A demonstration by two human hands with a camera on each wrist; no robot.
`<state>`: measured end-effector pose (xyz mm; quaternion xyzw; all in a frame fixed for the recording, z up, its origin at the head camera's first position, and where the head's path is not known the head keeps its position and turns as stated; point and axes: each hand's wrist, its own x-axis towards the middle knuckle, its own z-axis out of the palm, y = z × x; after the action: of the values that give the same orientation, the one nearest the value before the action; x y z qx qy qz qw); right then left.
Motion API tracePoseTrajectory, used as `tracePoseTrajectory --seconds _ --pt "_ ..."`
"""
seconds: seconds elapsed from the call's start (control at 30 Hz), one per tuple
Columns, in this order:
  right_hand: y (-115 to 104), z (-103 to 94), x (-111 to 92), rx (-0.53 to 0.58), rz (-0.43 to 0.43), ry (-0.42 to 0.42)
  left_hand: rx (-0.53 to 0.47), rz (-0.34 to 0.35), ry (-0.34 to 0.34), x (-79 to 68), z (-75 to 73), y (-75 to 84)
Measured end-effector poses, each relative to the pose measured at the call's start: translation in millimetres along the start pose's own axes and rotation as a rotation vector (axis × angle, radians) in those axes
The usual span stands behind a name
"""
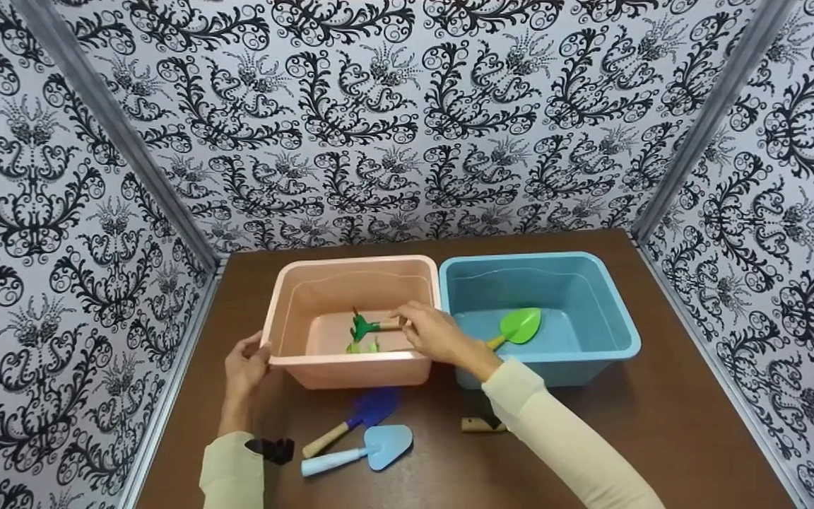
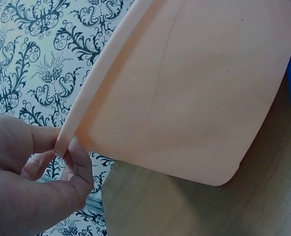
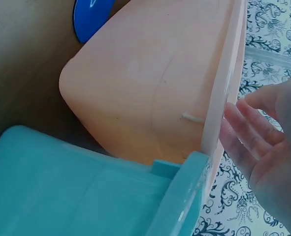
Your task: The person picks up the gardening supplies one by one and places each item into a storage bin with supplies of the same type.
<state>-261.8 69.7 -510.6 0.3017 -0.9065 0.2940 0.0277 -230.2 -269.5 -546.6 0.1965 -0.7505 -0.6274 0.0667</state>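
Note:
My left hand (image 1: 246, 364) pinches the near left corner rim of a peach plastic tub (image 2: 184, 88); the thumb and fingers meet at that rim in the left wrist view. Over the right side of the tub, my right hand (image 1: 435, 332) has loosely bent fingers, close to the wooden handle of a green hand rake (image 1: 363, 327). In the right wrist view its fingers (image 3: 248, 132) lie beyond the rim, and no tool shows between them. Yellow-green tool tips (image 1: 363, 348) show inside the tub, their lower parts hidden by the front wall.
A blue tub (image 1: 541, 265) stands against the peach one's right side, with a lime-green trowel (image 1: 521, 325) inside. In front lie a dark-blue shovel (image 1: 372, 408), a light-blue trowel (image 1: 387, 445) and a wooden-handled tool (image 1: 478, 425) partly under my right arm. Patterned walls surround the brown table (image 1: 668, 424).

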Motion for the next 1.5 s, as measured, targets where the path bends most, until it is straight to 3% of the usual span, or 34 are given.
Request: tracePoseTrajectory --seconds 0.43,0.7,0.93,1.27,1.5 --pt "-8 -7.0 -21 0.087 -0.012 0.212 0.047 0.000 0.005 2.7 0.7 -2.3" --pt "-12 -11.9 -37 0.130 -0.021 0.255 0.036 -0.009 0.006 3.4 1.6 -3.0" --pt "-15 -9.5 -53 0.115 -0.026 0.288 0.084 -0.013 -0.012 1.3 -1.0 -1.4" --pt "-12 -10.5 -76 0.136 -0.050 0.297 0.060 0.006 0.001 2.7 2.0 -0.7" --pt "-5 2.4 -92 0.129 -0.095 0.354 0.075 0.003 0.024 3.2 0.4 -0.7"
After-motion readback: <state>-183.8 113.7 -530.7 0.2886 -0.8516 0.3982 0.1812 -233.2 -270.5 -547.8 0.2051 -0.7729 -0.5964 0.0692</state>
